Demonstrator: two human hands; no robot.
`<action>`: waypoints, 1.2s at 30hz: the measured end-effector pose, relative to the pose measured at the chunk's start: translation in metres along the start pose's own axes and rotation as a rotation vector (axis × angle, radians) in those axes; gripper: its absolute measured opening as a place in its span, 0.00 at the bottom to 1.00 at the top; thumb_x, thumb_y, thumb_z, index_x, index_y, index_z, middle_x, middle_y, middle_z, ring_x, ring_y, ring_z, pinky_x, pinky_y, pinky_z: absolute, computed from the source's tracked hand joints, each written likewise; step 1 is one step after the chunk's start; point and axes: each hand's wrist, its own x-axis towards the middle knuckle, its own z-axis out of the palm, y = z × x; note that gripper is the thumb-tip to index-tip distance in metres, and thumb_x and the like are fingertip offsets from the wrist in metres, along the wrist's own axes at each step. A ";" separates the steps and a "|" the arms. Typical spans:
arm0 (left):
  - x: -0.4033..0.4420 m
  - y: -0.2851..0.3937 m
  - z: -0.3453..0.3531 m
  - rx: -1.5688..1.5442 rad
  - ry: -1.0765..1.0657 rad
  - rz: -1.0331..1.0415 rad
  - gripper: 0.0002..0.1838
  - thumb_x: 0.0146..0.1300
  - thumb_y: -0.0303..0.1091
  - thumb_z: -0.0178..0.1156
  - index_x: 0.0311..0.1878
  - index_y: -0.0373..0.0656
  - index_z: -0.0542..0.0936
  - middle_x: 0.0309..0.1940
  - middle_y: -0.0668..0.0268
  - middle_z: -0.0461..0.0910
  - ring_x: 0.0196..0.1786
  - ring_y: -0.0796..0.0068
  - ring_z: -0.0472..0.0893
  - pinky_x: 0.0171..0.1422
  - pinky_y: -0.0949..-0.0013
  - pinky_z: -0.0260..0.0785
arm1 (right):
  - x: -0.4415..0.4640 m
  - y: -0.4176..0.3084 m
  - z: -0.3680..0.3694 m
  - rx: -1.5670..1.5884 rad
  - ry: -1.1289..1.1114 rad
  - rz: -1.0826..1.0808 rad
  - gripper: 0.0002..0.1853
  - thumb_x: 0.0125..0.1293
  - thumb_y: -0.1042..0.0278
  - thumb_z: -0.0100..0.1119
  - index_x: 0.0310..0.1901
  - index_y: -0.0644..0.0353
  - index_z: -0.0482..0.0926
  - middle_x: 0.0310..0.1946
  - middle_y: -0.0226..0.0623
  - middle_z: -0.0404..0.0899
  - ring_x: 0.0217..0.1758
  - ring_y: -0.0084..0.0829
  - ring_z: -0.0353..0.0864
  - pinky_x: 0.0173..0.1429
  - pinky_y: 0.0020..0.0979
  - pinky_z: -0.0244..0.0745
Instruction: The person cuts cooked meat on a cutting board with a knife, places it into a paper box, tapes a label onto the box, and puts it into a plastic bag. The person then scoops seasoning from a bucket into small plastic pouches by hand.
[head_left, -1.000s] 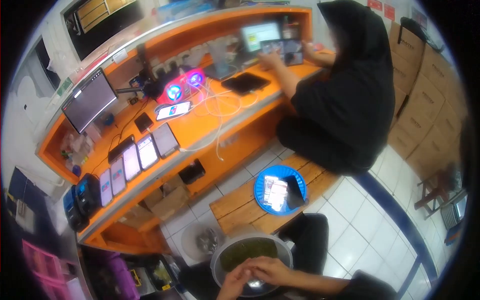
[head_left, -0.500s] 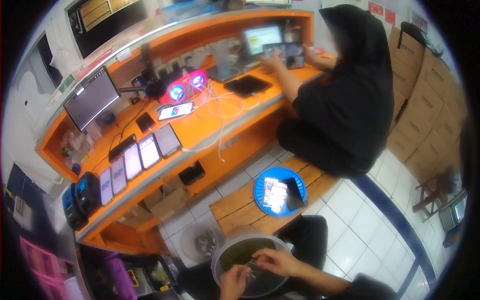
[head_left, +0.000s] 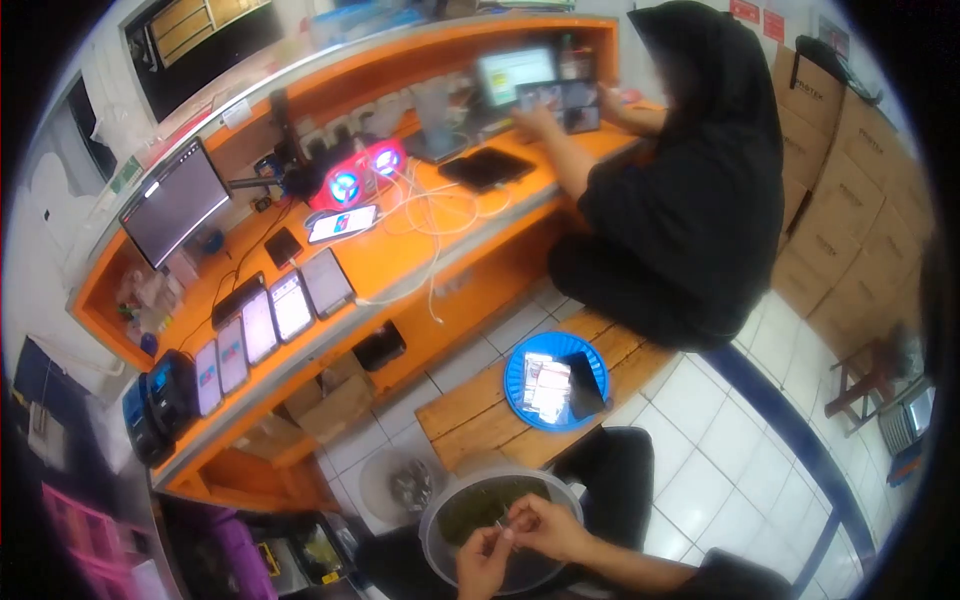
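Over a round translucent tub (head_left: 432, 545) on my lap, my left hand (head_left: 486, 560) and my right hand (head_left: 545, 527) meet with fingertips pinched together. Whatever small thing lies between them is too blurred to name. Dark green, leafy-looking material (head_left: 470, 510) covers part of the tub's bottom. Just left of the tub, a smaller whitish bucket (head_left: 375, 490) on the floor holds greyish pieces I cannot make out. On the wooden bench (head_left: 465, 420) ahead stands a blue round tray (head_left: 515, 395), carrying white packets (head_left: 547, 388) and a black phone-like item (head_left: 584, 385).
Several phones (head_left: 258, 325) line the orange counter (head_left: 400, 250) near a monitor (head_left: 177, 205), red speakers (head_left: 360, 178) and white cables. A person in black (head_left: 690, 210) sits at the right, holding a tablet (head_left: 565, 105). Stacked cartons (head_left: 850, 190) stand behind.
My left hand has moved right and up to meet my right hand, so the fingertips now come together above the tub. The view has shifted slightly.
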 end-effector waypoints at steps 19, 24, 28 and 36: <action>-0.007 0.022 -0.024 0.919 -0.047 0.188 0.15 0.71 0.39 0.53 0.46 0.39 0.84 0.36 0.52 0.84 0.42 0.47 0.82 0.49 0.54 0.73 | -0.019 0.005 0.010 -0.862 -0.115 -0.482 0.08 0.63 0.69 0.59 0.43 0.56 0.81 0.40 0.44 0.77 0.45 0.45 0.81 0.46 0.40 0.79; 0.008 0.005 -0.056 0.513 -0.354 -0.106 0.10 0.62 0.38 0.61 0.36 0.41 0.83 0.23 0.62 0.80 0.29 0.72 0.79 0.38 0.67 0.71 | -0.035 -0.010 0.014 -0.872 -0.403 -0.634 0.16 0.65 0.59 0.60 0.49 0.60 0.78 0.46 0.45 0.73 0.49 0.42 0.78 0.46 0.38 0.79; 0.005 -0.030 -0.056 0.213 -0.452 -0.308 0.13 0.60 0.40 0.64 0.41 0.39 0.83 0.29 0.65 0.79 0.35 0.74 0.78 0.43 0.70 0.70 | -0.023 -0.004 0.011 -0.715 -0.349 -0.935 0.19 0.67 0.55 0.58 0.50 0.62 0.78 0.42 0.45 0.76 0.43 0.40 0.82 0.44 0.38 0.80; -0.012 -0.005 -0.026 0.376 -0.192 0.323 0.14 0.70 0.37 0.52 0.49 0.38 0.79 0.48 0.48 0.79 0.50 0.45 0.78 0.55 0.55 0.72 | 0.010 0.045 -0.004 -0.343 -0.808 -0.190 0.21 0.74 0.52 0.53 0.63 0.53 0.75 0.44 0.45 0.85 0.26 0.32 0.84 0.36 0.33 0.81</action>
